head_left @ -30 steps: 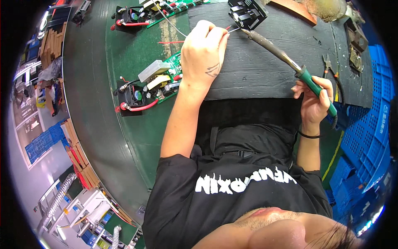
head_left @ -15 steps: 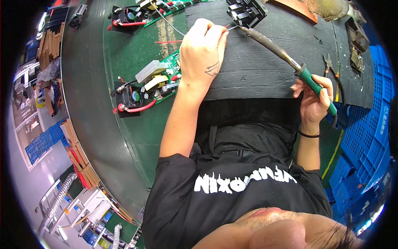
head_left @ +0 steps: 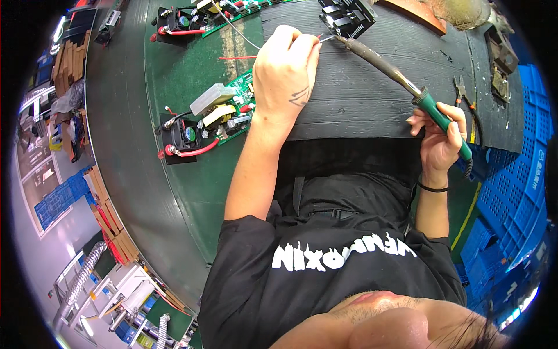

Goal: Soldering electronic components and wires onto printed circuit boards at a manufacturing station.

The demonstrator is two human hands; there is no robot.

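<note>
green-handled soldering iron (head_left: 426,102) in right fingers (head_left: 454,112)

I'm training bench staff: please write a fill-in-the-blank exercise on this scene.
The right hand holds a soldering iron whose handle is coloured ____.
The lower thin wire beside the left hand is coloured ____.
Of the two hands, the pliers lie nearer the ____.
The crate at far right is coloured ____.
Missing words: green; red; right; blue.
</note>
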